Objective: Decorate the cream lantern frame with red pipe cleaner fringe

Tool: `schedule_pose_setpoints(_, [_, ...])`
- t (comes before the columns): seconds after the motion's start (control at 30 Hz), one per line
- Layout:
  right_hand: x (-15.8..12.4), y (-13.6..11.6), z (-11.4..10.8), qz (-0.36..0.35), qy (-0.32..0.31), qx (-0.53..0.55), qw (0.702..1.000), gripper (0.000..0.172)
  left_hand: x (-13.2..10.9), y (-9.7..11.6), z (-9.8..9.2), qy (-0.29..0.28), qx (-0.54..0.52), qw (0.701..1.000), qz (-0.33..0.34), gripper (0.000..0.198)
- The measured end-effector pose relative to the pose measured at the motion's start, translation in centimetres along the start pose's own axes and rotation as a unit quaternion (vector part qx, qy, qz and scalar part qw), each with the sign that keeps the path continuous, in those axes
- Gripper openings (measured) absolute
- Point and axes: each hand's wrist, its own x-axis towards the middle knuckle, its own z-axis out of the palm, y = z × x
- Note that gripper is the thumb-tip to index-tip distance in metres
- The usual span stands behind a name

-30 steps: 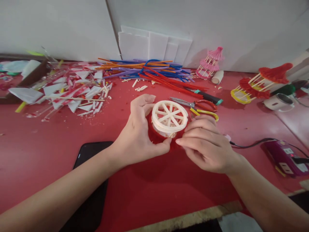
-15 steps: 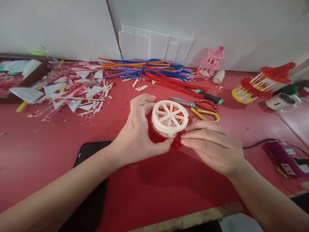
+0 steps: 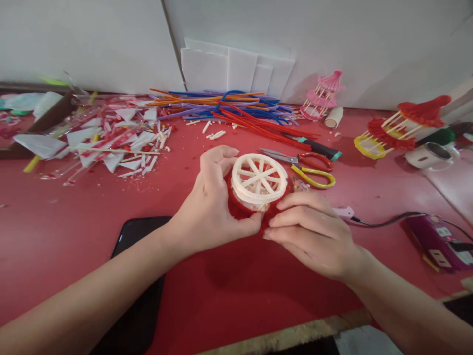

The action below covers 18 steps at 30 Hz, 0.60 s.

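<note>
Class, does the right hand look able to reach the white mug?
Probably yes: nothing tall stands between the right hand and the white mug, though that hand is at the red frill.

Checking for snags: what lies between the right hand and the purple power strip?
In the head view, a pink piece and the black cord attached to it lie between the right hand and the purple power strip.

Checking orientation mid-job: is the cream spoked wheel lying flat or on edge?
Roughly flat: the cream spoked wheel shows its spokes from above, over the red frill, with the left hand curled around the side.
</note>
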Motion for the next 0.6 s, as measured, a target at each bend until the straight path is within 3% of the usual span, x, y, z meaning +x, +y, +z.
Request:
schedule_pose_setpoints(0.1, [0.2,0.1,-0.2,-0.012,-0.019,0.000,1.000,0.003,0.0,0.0,0.1,0.002,-0.005,1.000,0.004,0.071])
schedule_pose_setpoints(0.2, [0.3,1.2,-1.9,-0.014,-0.023,-0.009,1.000,0.014,0.0,0.0,0.2,0.002,-0.010,1.000,0.003,0.070])
schedule_pose_setpoints(0.3, [-0.1,3.2,-3.9,0.100,0.018,-0.084,0.991,0.009,0.0,0.0,0.2,0.010,-0.026,1.000,0.007,0.072])
schedule_pose_setpoints(0.4, [-1.1,5.6,-5.1,0.220,0.002,-0.173,0.960,0.018,0.1,0.1,0.2,0.009,-0.047,0.999,0.008,0.073])
schedule_pose_setpoints(0.5, [-2.1,7.4,-4.9,0.261,-0.022,-0.195,0.945,0.019,0.1,0.1,0.1,0.005,-0.047,0.999,0.007,0.070])
schedule_pose_setpoints(0.6, [-2.1,8.4,-4.1,0.270,-0.006,-0.187,0.945,0.015,0.0,0.0,0.1,0.003,-0.042,0.999,0.006,0.072])
